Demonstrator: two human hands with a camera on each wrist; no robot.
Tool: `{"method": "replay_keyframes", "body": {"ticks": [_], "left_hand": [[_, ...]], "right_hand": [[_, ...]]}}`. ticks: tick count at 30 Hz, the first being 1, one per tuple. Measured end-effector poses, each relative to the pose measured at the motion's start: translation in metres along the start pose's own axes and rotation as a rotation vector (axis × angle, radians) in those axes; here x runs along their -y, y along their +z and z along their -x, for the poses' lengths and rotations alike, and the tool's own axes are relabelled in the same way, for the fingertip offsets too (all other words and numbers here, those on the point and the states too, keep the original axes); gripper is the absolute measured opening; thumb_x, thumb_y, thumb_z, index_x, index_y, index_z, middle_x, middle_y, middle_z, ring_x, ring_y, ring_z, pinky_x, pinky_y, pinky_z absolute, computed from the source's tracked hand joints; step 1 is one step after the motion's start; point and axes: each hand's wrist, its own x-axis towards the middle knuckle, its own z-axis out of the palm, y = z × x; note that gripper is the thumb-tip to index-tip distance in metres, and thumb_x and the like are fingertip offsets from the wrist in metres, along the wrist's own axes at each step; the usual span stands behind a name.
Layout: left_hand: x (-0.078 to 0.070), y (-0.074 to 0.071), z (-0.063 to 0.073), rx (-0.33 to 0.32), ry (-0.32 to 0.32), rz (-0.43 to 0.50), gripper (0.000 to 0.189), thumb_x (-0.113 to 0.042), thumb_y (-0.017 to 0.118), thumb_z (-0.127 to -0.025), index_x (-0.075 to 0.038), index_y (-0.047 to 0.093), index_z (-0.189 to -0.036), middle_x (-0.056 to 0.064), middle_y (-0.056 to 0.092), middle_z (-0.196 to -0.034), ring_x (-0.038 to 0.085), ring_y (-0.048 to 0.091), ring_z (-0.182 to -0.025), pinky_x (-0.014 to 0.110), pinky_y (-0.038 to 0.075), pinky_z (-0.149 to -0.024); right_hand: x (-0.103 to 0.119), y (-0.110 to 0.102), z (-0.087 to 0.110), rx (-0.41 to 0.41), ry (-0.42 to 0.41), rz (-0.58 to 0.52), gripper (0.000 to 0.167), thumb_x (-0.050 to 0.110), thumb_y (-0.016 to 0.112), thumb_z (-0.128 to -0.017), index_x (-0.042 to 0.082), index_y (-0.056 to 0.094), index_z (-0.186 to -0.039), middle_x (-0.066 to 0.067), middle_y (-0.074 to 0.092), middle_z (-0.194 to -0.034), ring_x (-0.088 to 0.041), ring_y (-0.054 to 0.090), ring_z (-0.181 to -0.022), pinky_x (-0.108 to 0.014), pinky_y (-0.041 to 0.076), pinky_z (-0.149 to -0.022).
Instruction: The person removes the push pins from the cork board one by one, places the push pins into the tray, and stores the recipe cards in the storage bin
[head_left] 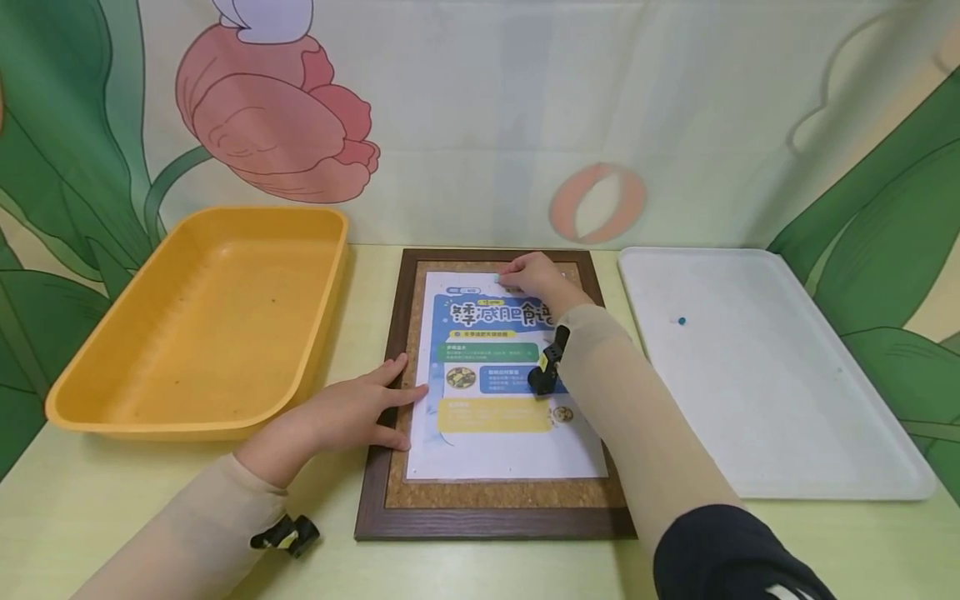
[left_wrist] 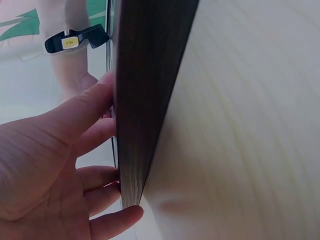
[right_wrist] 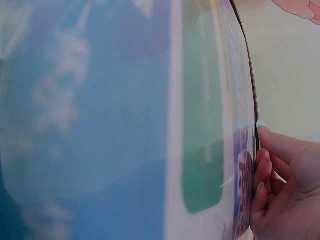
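Observation:
A cork board (head_left: 495,494) in a dark brown wooden frame (head_left: 495,524) lies on the table with a printed poster (head_left: 495,454) on it. At the poster's top edge my right hand (head_left: 542,279) has its fingertips together. A small teal push pin (right_wrist: 261,123) shows at the thumb tip in the right wrist view, mostly covered by the fingers. My left hand (head_left: 352,412) rests on the frame's left side, fingers spread, with one fingertip reaching the poster's left edge. In the left wrist view, the left hand (left_wrist: 55,160) lies along the dark frame edge (left_wrist: 145,85).
An orange-yellow tray (head_left: 326,333) stands to the left. On the right, a white tray (head_left: 787,400) holds a small blue push pin (head_left: 682,321). Behind the table hangs a patterned curtain (head_left: 465,108). Black wrist cameras (head_left: 551,367) sit on both forearms.

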Motion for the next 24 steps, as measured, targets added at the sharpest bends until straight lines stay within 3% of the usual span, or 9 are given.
{"method": "replay_keyframes", "body": {"ticks": [16, 24], "left_hand": [[0.001, 0.002, -0.001, 0.000, -0.002, 0.011, 0.073, -0.044, 0.071, -0.077, -0.018, 0.043, -0.141, 0.020, 0.012, -0.153, 0.039, 0.022, -0.136, 0.049, 0.034, -0.100], [0.002, 0.002, -0.001, -0.004, 0.001, 0.015, 0.073, -0.044, 0.070, -0.078, -0.018, 0.044, -0.141, 0.021, 0.012, -0.153, 0.039, 0.023, -0.135, 0.049, 0.035, -0.099]], "right_hand": [[-0.005, -0.011, 0.016, 0.072, -0.046, -0.028, 0.022, 0.028, 0.064, -0.089, 0.014, 0.067, -0.106, -0.005, 0.063, -0.105, -0.022, 0.057, -0.091, -0.033, 0.044, -0.082], [-0.012, -0.019, 0.025, 0.093, -0.112, 0.027, 0.024, 0.031, 0.064, -0.089, 0.013, 0.068, -0.105, -0.007, 0.064, -0.101, -0.021, 0.058, -0.088, -0.029, 0.046, -0.076]]}}
